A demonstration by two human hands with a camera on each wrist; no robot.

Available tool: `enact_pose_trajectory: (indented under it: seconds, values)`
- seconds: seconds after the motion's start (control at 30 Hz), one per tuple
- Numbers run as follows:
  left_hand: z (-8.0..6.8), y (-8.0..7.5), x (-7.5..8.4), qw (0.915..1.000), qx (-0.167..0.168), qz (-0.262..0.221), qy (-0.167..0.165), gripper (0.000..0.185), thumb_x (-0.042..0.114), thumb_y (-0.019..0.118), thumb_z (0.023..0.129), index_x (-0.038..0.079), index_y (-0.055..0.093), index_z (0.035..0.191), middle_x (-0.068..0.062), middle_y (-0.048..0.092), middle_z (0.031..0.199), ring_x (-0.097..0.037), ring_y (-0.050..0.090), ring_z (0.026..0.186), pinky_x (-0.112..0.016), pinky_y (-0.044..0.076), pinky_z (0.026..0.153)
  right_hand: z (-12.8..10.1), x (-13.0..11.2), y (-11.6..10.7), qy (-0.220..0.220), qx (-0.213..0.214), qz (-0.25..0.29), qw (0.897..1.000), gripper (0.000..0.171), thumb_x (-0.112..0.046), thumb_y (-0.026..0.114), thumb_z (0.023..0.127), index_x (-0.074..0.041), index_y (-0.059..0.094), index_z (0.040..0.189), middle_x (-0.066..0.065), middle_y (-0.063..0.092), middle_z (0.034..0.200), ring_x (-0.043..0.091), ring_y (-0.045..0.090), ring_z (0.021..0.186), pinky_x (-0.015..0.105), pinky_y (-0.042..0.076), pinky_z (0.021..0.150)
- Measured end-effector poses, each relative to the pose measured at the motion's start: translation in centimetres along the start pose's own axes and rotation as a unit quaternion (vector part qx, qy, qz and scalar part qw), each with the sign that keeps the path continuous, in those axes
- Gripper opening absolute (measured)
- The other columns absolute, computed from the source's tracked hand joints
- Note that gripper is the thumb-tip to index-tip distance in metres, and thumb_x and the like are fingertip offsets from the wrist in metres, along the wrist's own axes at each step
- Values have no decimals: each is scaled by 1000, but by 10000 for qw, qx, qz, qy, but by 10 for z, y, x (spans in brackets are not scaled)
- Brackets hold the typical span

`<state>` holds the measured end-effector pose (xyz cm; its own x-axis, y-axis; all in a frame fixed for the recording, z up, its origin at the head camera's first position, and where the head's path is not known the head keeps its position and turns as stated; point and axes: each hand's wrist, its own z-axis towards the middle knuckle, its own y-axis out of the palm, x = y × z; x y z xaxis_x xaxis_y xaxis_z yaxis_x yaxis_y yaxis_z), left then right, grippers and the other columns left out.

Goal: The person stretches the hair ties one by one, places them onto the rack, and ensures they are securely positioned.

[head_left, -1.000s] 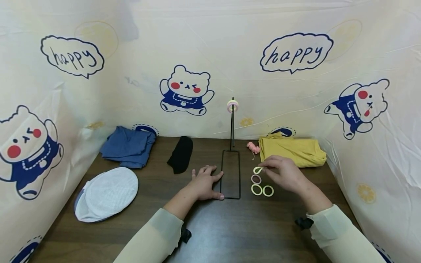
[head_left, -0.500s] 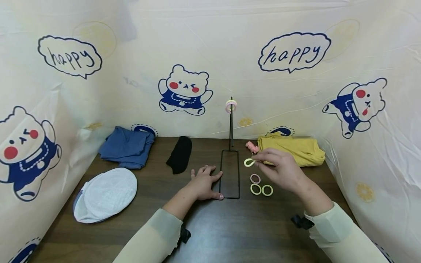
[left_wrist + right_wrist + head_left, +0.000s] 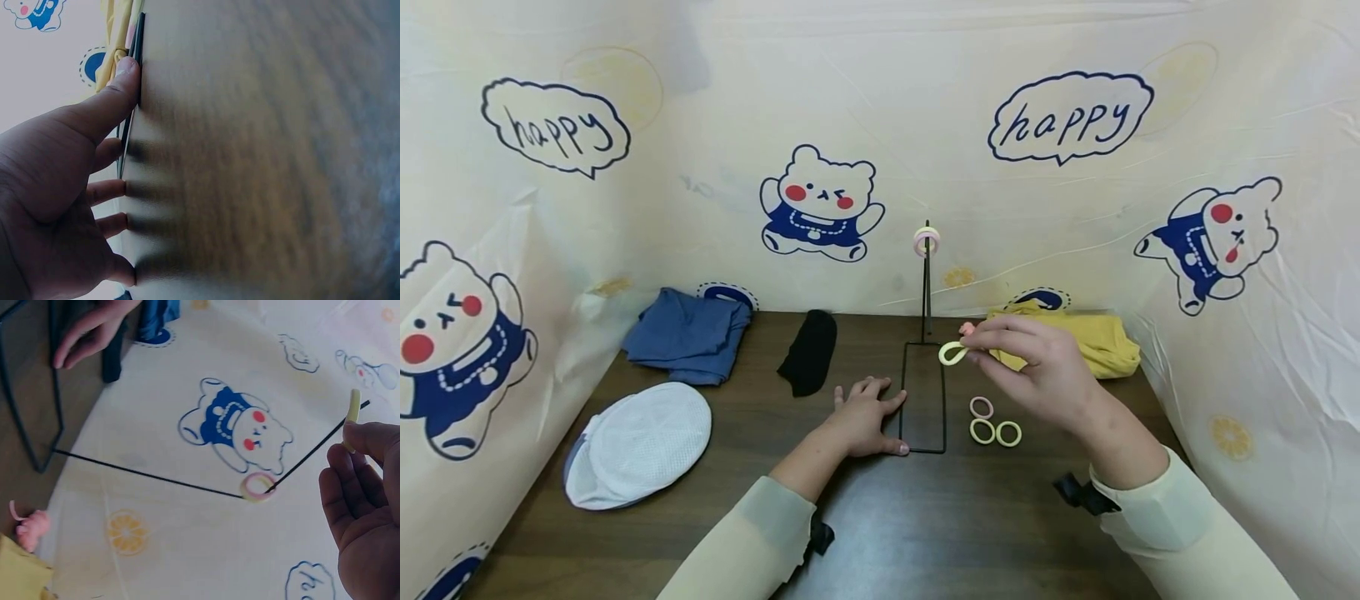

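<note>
My right hand (image 3: 1048,367) pinches a pale yellow-green hair tie (image 3: 354,406) between thumb and fingers, raised above the table beside a black wire stand (image 3: 927,292). In the right wrist view the hair tie appears near the free end of the stand's arm. Pink and pale yellow hair ties (image 3: 245,487) hang at the bend of that arm. My left hand (image 3: 865,421) rests with spread fingers on the table, thumb and index touching the stand's rectangular base (image 3: 944,400). A pink hair tie (image 3: 973,406) and two yellow-green hair ties (image 3: 1019,435) lie right of the base.
Behind the right hand lie a folded yellow cloth (image 3: 1108,346) and a pink bundle of cord (image 3: 34,528). On the left are a folded blue cloth (image 3: 688,337), a black cloth piece (image 3: 808,354) and a white mesh cap-like item (image 3: 643,442). A printed sheet surrounds the table.
My right hand has lifted the yellow-green hair tie from beside the others and carried it up and left toward the stand. My left hand stays at the base.
</note>
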<state>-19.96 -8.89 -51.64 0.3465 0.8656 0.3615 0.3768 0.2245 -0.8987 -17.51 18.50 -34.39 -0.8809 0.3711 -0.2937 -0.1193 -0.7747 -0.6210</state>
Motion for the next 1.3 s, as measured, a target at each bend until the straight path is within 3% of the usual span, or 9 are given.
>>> enact_pose_trajectory:
  seconds: [0.17,0.5,0.83,1.1,1.3]
  values:
    - [0,-1,0,10000,16,21,8,97,66,78,82,32,35,163,-6,22,171,-37,11,157,-77,8,115,14,-9,-3,-254,179,32,9995,28,4,83,79,-8,82,104,2,77,105,21,74,97,18,52,91]
    - [4,-2,-1,10000,-4,72,-15,98,67,77,82,33,34,163,-5,20,171,-38,10,158,-77,8,115,29,-10,-1,-13,229,-73,9997,26,3,86,81,-8,82,104,0,76,105,14,71,92,21,53,84]
    - [2,-1,-2,10000,13,70,19,98,67,77,82,33,34,163,-6,21,171,-38,11,157,-78,8,115,34,7,10,304,400,-149,9986,23,-1,86,83,-9,81,104,2,76,104,16,72,87,21,53,83]
    - [2,1,-4,10000,53,48,41,98,68,77,82,33,34,163,-7,21,171,-39,11,157,-78,8,114,45,30,17,565,368,-164,9976,25,1,85,84,-5,80,107,6,75,107,18,72,88,39,59,78]
    - [1,2,-3,9999,67,44,83,97,67,77,82,32,35,163,-7,22,171,-39,12,157,-78,9,114,51,43,25,1010,499,-141,9935,24,0,82,88,-5,79,111,5,74,109,18,71,90,40,58,80]
